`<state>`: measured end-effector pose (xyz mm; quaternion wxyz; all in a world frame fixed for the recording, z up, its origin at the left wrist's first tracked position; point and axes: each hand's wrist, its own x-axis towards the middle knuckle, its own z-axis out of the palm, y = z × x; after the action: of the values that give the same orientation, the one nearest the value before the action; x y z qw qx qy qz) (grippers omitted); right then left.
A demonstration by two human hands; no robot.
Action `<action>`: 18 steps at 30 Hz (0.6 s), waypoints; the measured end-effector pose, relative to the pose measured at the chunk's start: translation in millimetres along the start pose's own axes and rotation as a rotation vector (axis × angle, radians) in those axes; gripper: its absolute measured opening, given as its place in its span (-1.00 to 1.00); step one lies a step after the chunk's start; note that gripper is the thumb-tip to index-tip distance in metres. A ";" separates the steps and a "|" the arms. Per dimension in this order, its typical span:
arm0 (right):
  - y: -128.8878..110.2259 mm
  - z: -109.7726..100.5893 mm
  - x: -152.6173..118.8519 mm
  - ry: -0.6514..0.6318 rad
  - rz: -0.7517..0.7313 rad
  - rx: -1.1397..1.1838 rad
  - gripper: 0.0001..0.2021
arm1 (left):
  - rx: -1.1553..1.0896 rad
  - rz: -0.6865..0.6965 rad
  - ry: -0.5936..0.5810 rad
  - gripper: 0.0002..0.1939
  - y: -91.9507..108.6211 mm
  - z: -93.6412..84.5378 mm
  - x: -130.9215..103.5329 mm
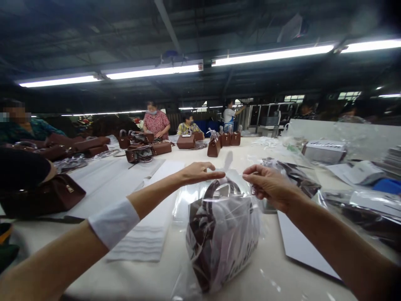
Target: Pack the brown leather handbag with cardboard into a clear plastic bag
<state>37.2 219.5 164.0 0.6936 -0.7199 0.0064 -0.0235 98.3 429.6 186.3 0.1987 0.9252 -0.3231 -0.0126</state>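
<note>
My pale table [277, 274] carries a plastic-wrapped handbag [225, 238], upright in front of me. To its left lie layered white sheets [140, 242], with a dark brown bag [62, 194] beyond them; to its right, a white board [303, 244]. Brown handbags [214, 147] stand farther across, some grouped closely, near loose clear plastic [72, 163].

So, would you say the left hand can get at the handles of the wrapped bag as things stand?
Most likely yes: the left hand is right by the handles, and nothing solid seems between them, though clear plastic around the bag may partly cover them.
</note>
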 end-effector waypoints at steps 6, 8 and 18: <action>-15.2 -5.5 -11.2 -0.095 -0.016 -0.023 -0.72 | -0.264 -0.017 -0.046 -0.51 -20.8 -4.5 -9.0; -15.3 -7.3 -1.4 -0.117 -0.022 -0.070 -0.45 | -0.318 0.037 0.085 -0.59 -14.0 1.0 -10.1; -3.7 3.3 69.2 -0.474 -0.154 -0.540 -0.81 | -0.196 0.378 0.243 -0.71 4.7 8.6 2.5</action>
<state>106.3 220.1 169.3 0.4570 -0.8609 -0.2027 0.0943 96.2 421.7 180.4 0.3235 0.8193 -0.4616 0.1048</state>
